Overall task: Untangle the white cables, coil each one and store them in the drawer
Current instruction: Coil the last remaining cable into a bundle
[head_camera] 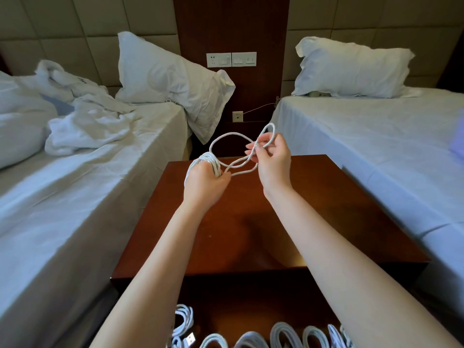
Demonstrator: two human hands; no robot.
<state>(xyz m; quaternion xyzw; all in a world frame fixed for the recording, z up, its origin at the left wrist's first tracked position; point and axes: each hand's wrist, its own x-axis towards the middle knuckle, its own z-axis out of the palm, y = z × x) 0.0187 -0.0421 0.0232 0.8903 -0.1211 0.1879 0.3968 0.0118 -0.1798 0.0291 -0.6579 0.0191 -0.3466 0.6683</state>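
Coiling cable (211, 159) above the nightstand's (251, 222) far edge. Several turns sit wound round our left hand (204, 182), fingers curled on them, so the bundle holds its shape. Our right hand (272, 164) pinches the free length to feed it; slack hangs between as a loose figure-eight. Cable: thin, white, limp, no knot seen. Drawer (251, 317) at the near edge holds other coils (283, 335).

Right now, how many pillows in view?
2. One pillow leans on the headboard of the left bed; the other pillow lies at the head of the right bed. Crumpled bedding on the left might hide more.
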